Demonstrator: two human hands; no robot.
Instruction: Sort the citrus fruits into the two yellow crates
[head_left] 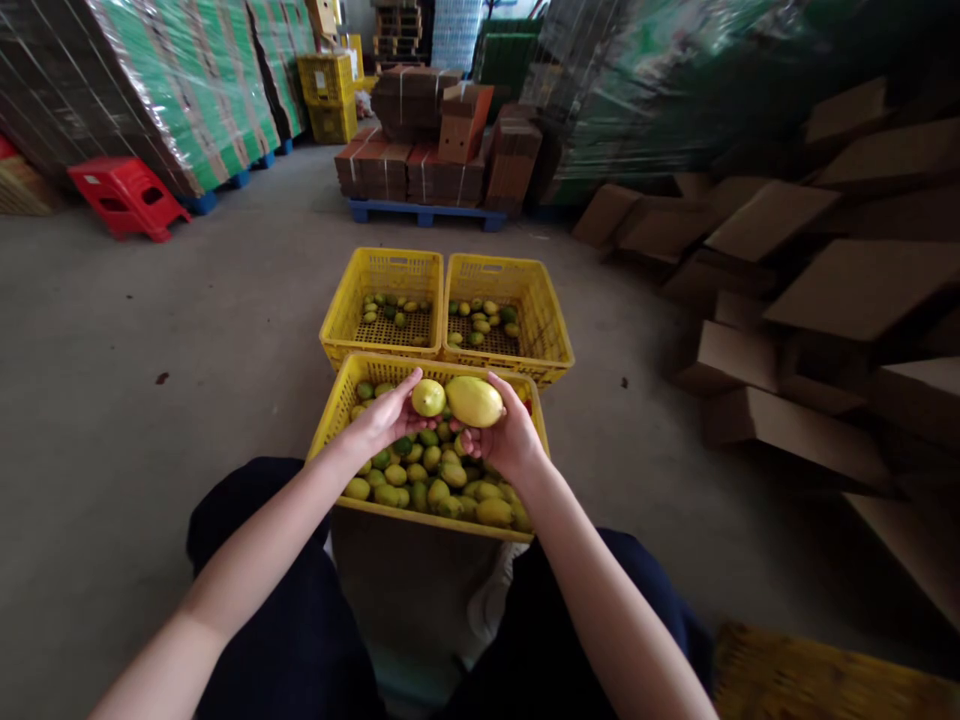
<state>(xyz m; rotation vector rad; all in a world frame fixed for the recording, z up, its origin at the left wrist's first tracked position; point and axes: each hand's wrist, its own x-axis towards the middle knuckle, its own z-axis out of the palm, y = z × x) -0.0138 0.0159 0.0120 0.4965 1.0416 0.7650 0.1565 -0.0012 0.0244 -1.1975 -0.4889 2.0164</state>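
Note:
My left hand is closed around a small yellow-green lemon, its tip facing me. A larger, longer yellow lemon lies in my right hand, with the thumb on top and fingers curled beneath. The two lemons are side by side, held above a yellow plastic crate. Many green and yellow lemons fill that crate between my knees. Part of its far side is hidden behind my hands.
Beyond it stand two yellow crates, left and right, each with several lemons. Cardboard boxes are heaped on the right. A red stool is at the left. A blue pallet holds stacked cartons behind.

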